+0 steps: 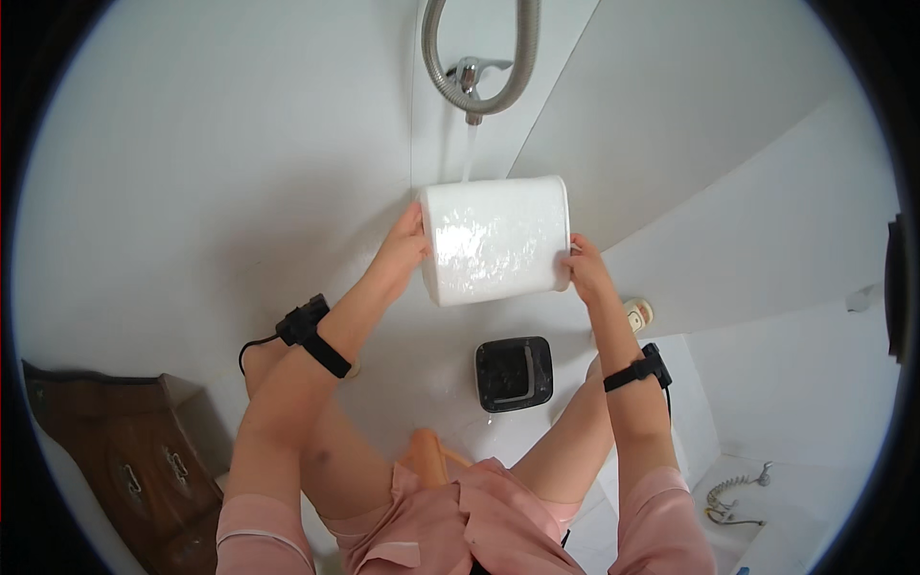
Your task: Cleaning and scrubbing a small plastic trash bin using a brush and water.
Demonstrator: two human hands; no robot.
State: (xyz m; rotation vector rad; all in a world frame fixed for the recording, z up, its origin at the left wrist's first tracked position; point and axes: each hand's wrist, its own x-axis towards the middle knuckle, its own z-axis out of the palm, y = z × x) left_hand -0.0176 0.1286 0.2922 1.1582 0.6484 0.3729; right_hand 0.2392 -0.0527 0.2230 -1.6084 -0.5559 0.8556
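Note:
A white plastic bin (498, 240) lies on its side in the air between my two hands, its outer wall wet and shiny. My left hand (402, 251) grips its left end, with some fingers hidden behind it. At the right end, my right hand (586, 268) pinches the rim. Water runs from the wall tap (473, 96) onto the bin's far side. Below it, on the floor, stands a black square bin (515, 374) with its opening up.
A coiled metal hose (527, 48) hangs in front of the tap. An orange object (428, 460) stands between my legs. To the left is a dark wooden cabinet (125, 470); a smaller hose (733, 498) lies at lower right. White walls close in the far side.

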